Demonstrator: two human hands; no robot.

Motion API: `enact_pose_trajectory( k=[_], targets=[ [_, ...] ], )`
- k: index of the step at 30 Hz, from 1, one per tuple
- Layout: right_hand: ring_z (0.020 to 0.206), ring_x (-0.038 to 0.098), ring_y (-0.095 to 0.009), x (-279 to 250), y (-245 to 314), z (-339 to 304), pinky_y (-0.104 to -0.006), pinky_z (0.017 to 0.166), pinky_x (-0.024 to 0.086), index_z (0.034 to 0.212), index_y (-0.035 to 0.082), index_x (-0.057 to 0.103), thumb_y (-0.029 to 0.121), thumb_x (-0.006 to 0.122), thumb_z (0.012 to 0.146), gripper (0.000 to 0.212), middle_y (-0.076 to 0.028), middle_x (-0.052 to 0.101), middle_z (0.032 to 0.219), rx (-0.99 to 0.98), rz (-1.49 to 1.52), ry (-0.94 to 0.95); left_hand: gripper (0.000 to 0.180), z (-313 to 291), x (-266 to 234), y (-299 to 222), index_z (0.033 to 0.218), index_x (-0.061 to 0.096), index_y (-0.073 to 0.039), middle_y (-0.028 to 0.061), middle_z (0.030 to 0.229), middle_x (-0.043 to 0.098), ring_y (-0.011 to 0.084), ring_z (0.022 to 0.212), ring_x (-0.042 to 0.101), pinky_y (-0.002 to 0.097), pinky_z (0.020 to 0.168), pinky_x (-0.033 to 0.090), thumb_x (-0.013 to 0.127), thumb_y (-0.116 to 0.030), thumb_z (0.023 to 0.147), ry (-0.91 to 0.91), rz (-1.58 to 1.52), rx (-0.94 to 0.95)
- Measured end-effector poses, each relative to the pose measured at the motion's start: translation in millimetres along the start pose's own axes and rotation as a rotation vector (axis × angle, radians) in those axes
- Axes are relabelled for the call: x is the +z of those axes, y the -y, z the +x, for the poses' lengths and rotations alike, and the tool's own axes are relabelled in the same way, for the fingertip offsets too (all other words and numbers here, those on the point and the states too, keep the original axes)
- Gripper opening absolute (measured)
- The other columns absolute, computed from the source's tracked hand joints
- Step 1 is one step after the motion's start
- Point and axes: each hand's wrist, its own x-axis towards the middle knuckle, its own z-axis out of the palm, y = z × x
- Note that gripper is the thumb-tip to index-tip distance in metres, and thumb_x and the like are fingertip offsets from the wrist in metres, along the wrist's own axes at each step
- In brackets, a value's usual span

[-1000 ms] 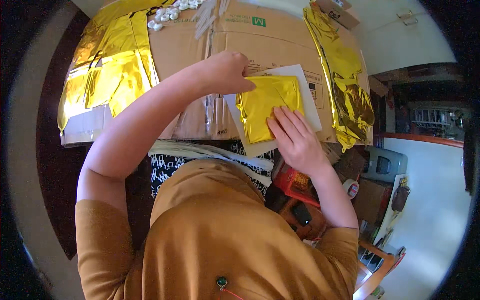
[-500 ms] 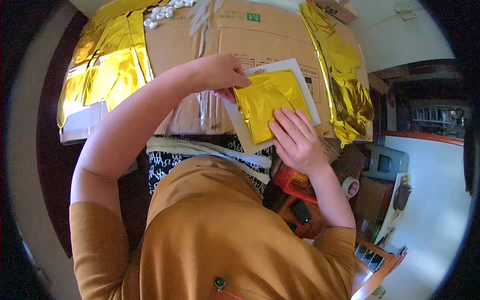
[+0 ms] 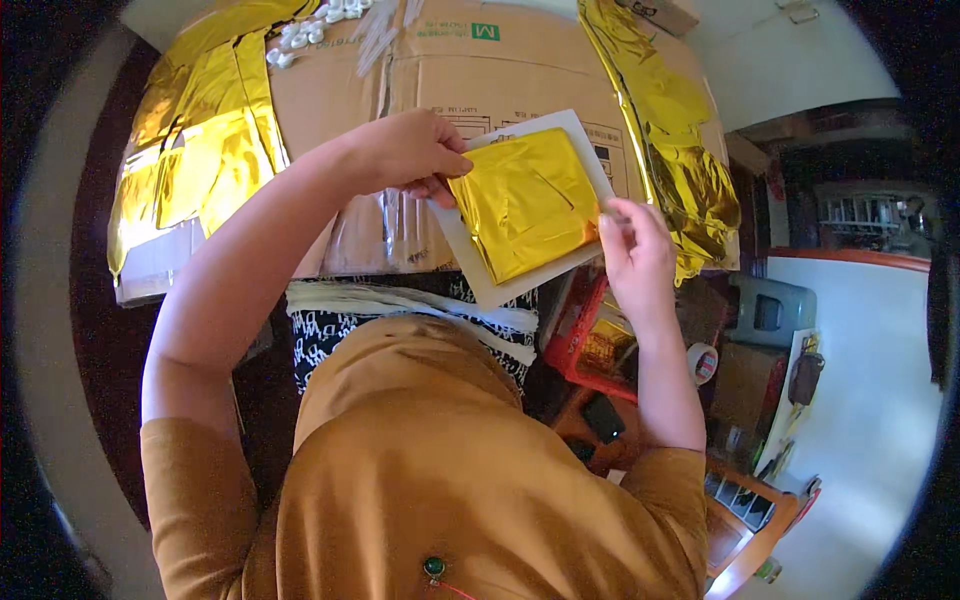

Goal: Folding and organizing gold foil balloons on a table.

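Observation:
A folded square of shiny gold foil [image 3: 525, 205] lies on a pale square card [image 3: 572, 128], whose margin shows around it. My left hand [image 3: 425, 155] is closed on the foil's upper left corner and the card's edge, thumb on top and fingers partly underneath. At the right side, my right hand [image 3: 640, 245] pinches the foil's right edge between thumb and fingers. Foil and card are tilted and held over the near edge of a flattened cardboard sheet [image 3: 540, 75].
Long gold foil pieces hang over the left [image 3: 225, 140] and right [image 3: 665, 130] of the cardboard. Small white items [image 3: 310, 32] sit at the far left. Below on the right are a red basket [image 3: 590, 335], a black phone-like object [image 3: 603, 417] and a tape roll [image 3: 702, 362].
My right hand has gone from lying flat on the foil to pinching its right edge. The left hand keeps its hold on the corner.

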Motion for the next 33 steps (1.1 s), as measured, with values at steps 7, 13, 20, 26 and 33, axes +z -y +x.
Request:
enact_pose_trajectory(
  k=[7, 13, 20, 26, 33],
  targets=[
    [0.080, 0.065, -0.031, 5, -1, -9, -0.0413, 0.074, 0.051, 0.105, 0.004, 0.065, 0.016, 0.075, 0.083, 0.027, -0.012, 0.065, 0.083, 0.170, -0.088, 0.154, 0.032, -10, 10, 3, 0.122, 0.058, -0.002, 0.0066, 0.082, 0.070, 0.0094, 0.061, 0.065, 0.0239, 0.049, 0.045, 0.064, -0.017, 0.094, -0.077, -0.030, 0.046],
    [0.067, 0.068, -0.030, -7, 5, -10, -0.0419, 0.063, 0.052, 0.101, 0.005, 0.067, 0.028, 0.076, 0.086, 0.029, -0.013, 0.069, 0.074, 0.218, -0.140, 0.138, 0.030, -21, 16, -1, 0.120, 0.057, 0.002, 0.0106, 0.088, 0.071, 0.0127, 0.065, 0.069, 0.0240, 0.051, 0.049, 0.062, -0.012, 0.094, -0.111, 0.010, 0.045],
    [0.060, 0.062, -0.010, -7, 14, -56, -0.0239, 0.056, 0.049, 0.094, 0.001, 0.067, 0.041, 0.068, 0.094, 0.040, -0.007, 0.068, 0.076, 0.687, 0.406, 0.246, 0.028, -19, 27, -2, 0.117, 0.057, 0.006, 0.0133, 0.087, 0.072, 0.0160, 0.065, 0.071, 0.0265, 0.057, 0.055, 0.060, -0.010, 0.094, -0.048, 0.013, 0.070],
    [0.066, 0.067, -0.015, 27, 1, -87, -0.0275, 0.063, 0.054, 0.098, 0.002, 0.063, 0.031, 0.068, 0.095, 0.029, -0.009, 0.070, 0.084, 0.778, 0.903, 0.135, 0.028, -12, 31, -1, 0.120, 0.058, 0.000, 0.0114, 0.087, 0.072, 0.0140, 0.064, 0.069, 0.0263, 0.055, 0.054, 0.062, -0.017, 0.098, -0.011, 0.141, 0.065],
    [0.065, 0.068, -0.017, 28, 1, -70, -0.0270, 0.059, 0.052, 0.102, 0.002, 0.063, 0.026, 0.067, 0.095, 0.026, -0.011, 0.072, 0.084, 0.828, 0.991, 0.049, 0.044, -26, 31, -13, 0.119, 0.059, -0.001, 0.0160, 0.085, 0.070, 0.0344, 0.079, 0.069, 0.0420, 0.073, 0.056, 0.071, -0.029, 0.087, -0.243, 0.779, 0.162]
  ],
)
